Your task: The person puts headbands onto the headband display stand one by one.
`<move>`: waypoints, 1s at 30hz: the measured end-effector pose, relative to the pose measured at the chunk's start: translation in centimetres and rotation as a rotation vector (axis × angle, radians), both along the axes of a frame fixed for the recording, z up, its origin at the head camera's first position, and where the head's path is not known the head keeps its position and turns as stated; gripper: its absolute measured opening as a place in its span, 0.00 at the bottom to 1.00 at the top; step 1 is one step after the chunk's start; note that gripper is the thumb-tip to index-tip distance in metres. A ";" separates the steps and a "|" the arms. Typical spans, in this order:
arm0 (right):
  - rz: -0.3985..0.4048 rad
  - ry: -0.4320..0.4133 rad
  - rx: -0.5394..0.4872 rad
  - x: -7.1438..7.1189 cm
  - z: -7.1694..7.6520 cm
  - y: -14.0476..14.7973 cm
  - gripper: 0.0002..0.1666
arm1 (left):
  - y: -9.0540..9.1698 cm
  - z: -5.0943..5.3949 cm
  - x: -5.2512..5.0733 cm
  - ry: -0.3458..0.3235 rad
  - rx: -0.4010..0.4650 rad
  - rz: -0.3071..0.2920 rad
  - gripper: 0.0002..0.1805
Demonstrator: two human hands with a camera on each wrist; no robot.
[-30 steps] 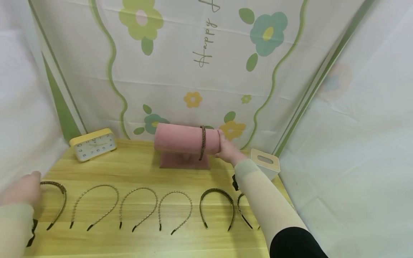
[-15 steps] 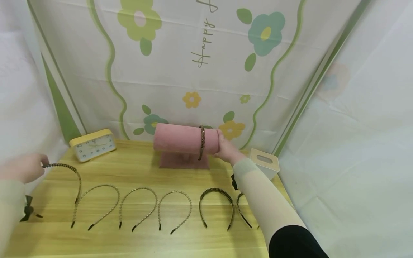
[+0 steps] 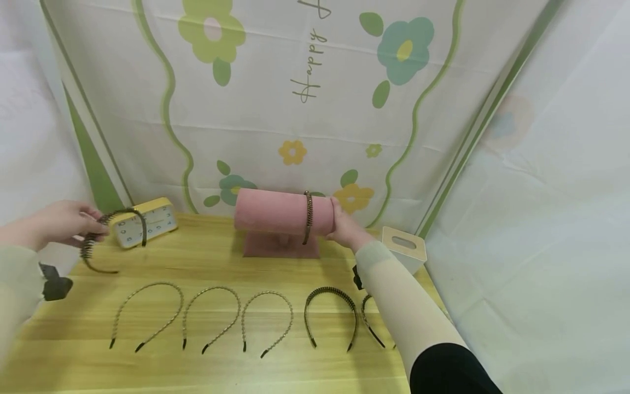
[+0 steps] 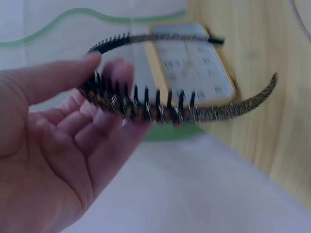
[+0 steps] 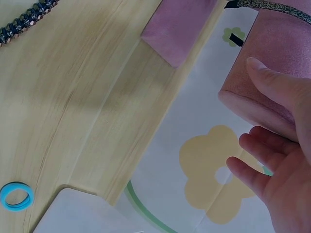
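My left hand pinches a dark toothed headband between thumb and fingers. Raised at the left, the band passes in front of the clock, its ends pointing right. At the back, my right hand holds the right end of a pink T-bar display stand. My right thumb lies along the roll, while several fingers stand loosely off its end; the rest of the grip is hidden. Another dark headband hangs over the roll near that hand.
Three thin beaded headbands lie in a row across the wooden table. Right of them are a dark toothed headband and another partly under my right arm. A yellow clock and a tissue box stand at the back.
My left hand has lifted the dark headband off the table's left end, up and to the right, turning it sideways. My right hand stays on the stand.
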State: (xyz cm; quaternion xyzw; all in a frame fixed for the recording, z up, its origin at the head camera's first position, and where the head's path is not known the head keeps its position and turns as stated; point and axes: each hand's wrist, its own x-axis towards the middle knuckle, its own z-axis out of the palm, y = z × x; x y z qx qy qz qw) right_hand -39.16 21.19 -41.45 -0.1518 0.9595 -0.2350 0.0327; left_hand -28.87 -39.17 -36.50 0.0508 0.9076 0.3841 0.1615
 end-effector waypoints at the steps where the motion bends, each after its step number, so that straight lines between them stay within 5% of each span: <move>1: 0.000 -0.003 0.000 0.0 0.0 0.0 0.73 | 0.6 0.2 -0.1 -0.038 0.060 -0.003 0.22; 6: -0.003 -0.009 0.006 0.0 0.0 -0.1 0.73 | 3.7 1.1 -0.9 -0.104 0.242 -0.042 0.32; 13: 0.005 0.004 0.008 0.0 -0.1 -0.1 0.73 | 7.9 1.9 -3.0 -0.110 0.401 -0.009 0.21; 22: -0.005 0.003 0.024 0.2 -0.1 -0.1 0.72 | 11.2 1.3 -5.6 -0.120 0.535 -0.041 0.30; 30: -0.015 0.007 0.028 0.1 0.1 -0.2 0.74 | 15.0 0.8 -6.6 -0.123 0.658 -0.026 0.36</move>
